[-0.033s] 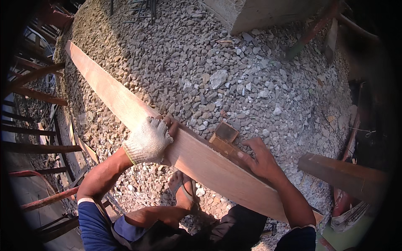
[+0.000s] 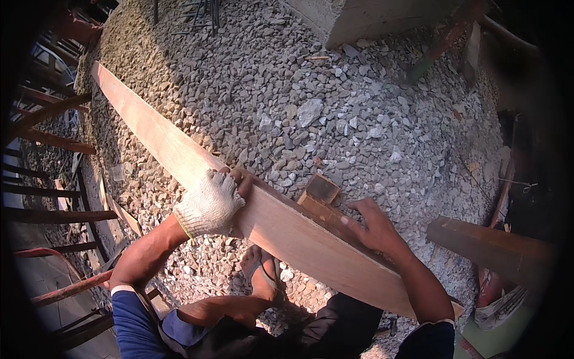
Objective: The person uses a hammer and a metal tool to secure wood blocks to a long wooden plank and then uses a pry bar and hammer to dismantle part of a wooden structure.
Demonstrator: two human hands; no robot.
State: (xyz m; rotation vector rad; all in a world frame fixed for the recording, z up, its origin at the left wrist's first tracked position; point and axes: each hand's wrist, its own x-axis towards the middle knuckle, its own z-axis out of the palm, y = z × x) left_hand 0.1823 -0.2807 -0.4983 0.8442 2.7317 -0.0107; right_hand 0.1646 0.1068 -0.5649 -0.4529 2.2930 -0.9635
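A long light-brown wooden board (image 2: 299,239) runs slantwise from the far left to the near right, tilted on its edge. My left hand (image 2: 212,202), in a white knitted glove with bare fingertips, is closed over the board's upper edge near its middle. Behind the board lies a short wooden piece (image 2: 320,209) with a squarish block (image 2: 323,188) at its end. My bare right hand (image 2: 376,226) is beside that piece, thumb against it and index finger stretched out, with a gap between them. The other right fingers are hidden.
Grey gravel (image 2: 251,107) spreads under and around the board. A concrete block (image 2: 382,21) stands at the far side. A timber beam (image 2: 490,245) juts in from the right. Wooden bars (image 2: 54,215) line the left. My sandalled foot (image 2: 262,275) is below the board.
Very little differs: the view has shifted slightly, and my right forearm and the board's near end sit a touch farther right. Both hands keep their places.
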